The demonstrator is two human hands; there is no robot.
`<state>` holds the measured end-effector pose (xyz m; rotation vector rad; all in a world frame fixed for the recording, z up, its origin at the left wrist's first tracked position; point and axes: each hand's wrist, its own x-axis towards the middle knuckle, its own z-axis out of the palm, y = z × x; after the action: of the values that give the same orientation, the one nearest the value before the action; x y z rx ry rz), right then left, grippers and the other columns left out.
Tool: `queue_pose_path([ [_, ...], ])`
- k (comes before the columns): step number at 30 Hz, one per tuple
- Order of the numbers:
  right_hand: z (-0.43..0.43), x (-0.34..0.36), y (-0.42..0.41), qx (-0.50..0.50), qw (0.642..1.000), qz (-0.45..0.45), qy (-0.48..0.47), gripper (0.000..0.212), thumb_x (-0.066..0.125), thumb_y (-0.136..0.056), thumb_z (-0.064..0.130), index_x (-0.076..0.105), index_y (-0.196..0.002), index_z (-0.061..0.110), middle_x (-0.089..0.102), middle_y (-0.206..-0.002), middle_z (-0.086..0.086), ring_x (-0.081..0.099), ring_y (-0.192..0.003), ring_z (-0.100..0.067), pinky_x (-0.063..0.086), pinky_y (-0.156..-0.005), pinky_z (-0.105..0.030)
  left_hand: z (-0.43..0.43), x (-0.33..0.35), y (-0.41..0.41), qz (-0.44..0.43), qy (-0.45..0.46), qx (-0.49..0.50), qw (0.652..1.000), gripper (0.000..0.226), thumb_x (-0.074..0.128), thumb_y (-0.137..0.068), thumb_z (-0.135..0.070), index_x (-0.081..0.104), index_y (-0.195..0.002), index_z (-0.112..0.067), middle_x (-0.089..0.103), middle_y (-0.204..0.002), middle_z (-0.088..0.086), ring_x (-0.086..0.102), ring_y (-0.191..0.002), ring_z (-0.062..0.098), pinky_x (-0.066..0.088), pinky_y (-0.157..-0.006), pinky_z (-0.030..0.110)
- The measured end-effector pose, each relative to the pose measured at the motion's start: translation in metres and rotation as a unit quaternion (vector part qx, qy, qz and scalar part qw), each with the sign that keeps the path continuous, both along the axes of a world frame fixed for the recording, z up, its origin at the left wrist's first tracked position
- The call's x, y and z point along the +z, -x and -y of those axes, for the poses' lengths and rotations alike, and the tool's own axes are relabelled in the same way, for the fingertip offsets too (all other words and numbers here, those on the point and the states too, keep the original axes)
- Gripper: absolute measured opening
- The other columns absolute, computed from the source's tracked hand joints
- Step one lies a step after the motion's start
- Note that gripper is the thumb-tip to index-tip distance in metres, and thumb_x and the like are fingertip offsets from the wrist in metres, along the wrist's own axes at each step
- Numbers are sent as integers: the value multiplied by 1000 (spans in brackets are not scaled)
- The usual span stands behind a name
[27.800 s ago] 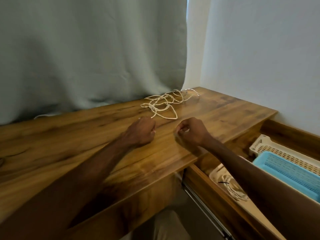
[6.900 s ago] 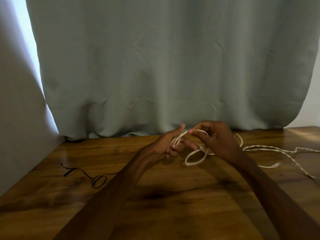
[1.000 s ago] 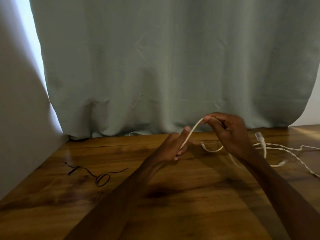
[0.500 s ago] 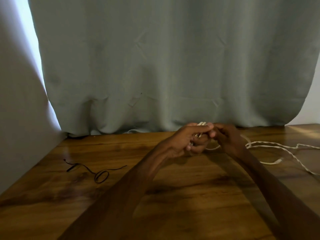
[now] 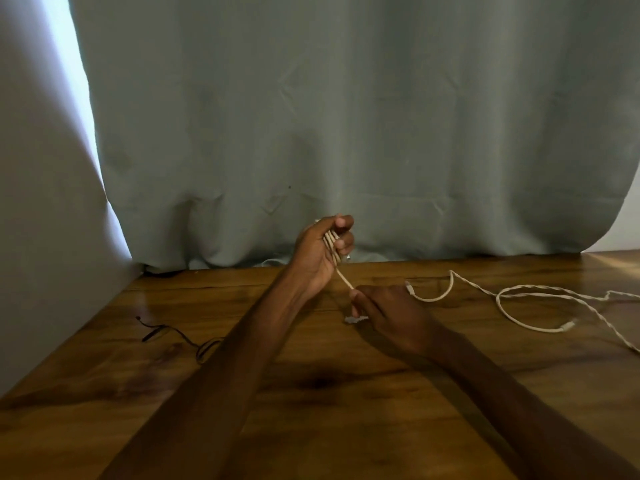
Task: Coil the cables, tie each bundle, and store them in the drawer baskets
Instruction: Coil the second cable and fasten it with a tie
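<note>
Black cord [image 5: 154,333] flanks held cable [image 5: 330,240] — loose cable [image 5: 433,300] opposite.

Cream cable [image 5: 512,293], grey-green curtain [image 5: 346,116]

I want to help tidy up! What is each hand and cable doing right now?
left hand: raised, gripping the coiled cable.
coiled cable: looped in the left hand, one strand running down to the right hand.
right hand: low over the table, pinching that strand.
loose white cable: uncoiled, lying on the table.
black wire: lying untouched on the table.
</note>
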<state>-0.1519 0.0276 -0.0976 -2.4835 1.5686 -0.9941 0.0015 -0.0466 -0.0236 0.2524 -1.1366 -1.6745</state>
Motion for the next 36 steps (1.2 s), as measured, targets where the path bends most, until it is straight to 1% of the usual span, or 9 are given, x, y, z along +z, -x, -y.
queue_pose_path([
  [2,-8,4,-6,23,999,-23,1,42,34,-108,45,62,-80,35,68,-78,12,63,-74,-3,52,-75,-39,13,-3,-7,-21,-30,45,998,6,36,-101,-4,41,-100,-7,58,-71,-3,41,-42,7,34,-41,20],
  [5,-20,18,-14,41,998,-45,20,41,38,-107,45,65,-80,29,66,-71,12,62,-67,-5,51,-69,-37,29,-9,-26,-30,-74,132,988,22,37,-100,1,44,-83,-12,61,-71,-1,40,-40,7,29,-38,19],
  [12,-34,40,-17,47,985,-86,142,42,39,-105,49,66,-82,27,57,-63,15,49,-53,-3,43,-54,-32,46,-37,-57,67,-98,254,960,19,44,-99,-5,53,-83,-11,61,-79,1,41,-42,8,28,-42,22],
  [17,-37,55,1,16,972,-73,222,42,42,-105,50,72,-90,24,67,-71,9,59,-58,-9,47,-53,-35,33,-42,-37,257,8,286,923,20,49,-102,-17,65,-100,-6,53,-59,2,47,-48,12,36,-46,24],
  [22,-38,64,20,-30,943,-81,322,37,51,-102,42,75,-88,18,68,-69,5,59,-55,-11,41,-48,-26,10,-45,-15,357,108,249,894,29,44,-105,-18,65,-87,-10,58,-59,-3,52,-45,2,42,-48,16],
  [25,-36,66,31,-48,933,-73,349,36,53,-101,41,78,-95,15,71,-74,4,59,-57,-9,35,-53,-19,4,-53,0,418,179,172,874,31,40,-109,-22,62,-98,-3,74,-75,6,60,-53,12,47,-53,25],
  [29,-33,67,46,-70,934,-45,347,39,52,-103,42,77,-99,13,73,-78,2,61,-59,-11,48,-51,-30,-11,-61,22,415,144,44,897,22,38,-110,-20,53,-107,-4,76,-79,4,59,-46,15,42,-46,28],
  [32,-30,70,58,-87,938,9,334,29,59,-103,36,78,-101,14,74,-83,3,61,-61,-10,50,-54,-30,-24,-57,31,383,115,-34,916,47,39,-110,-31,58,-122,10,63,-61,3,49,-37,13,36,-39,23],
  [36,-25,66,76,-108,946,76,297,24,64,-100,32,79,-99,14,73,-84,8,61,-65,3,47,-60,-16,-36,-43,36,318,75,-221,919,96,16,-100,-71,69,-113,8,37,-44,-4,32,-28,6,28,-30,16],
])
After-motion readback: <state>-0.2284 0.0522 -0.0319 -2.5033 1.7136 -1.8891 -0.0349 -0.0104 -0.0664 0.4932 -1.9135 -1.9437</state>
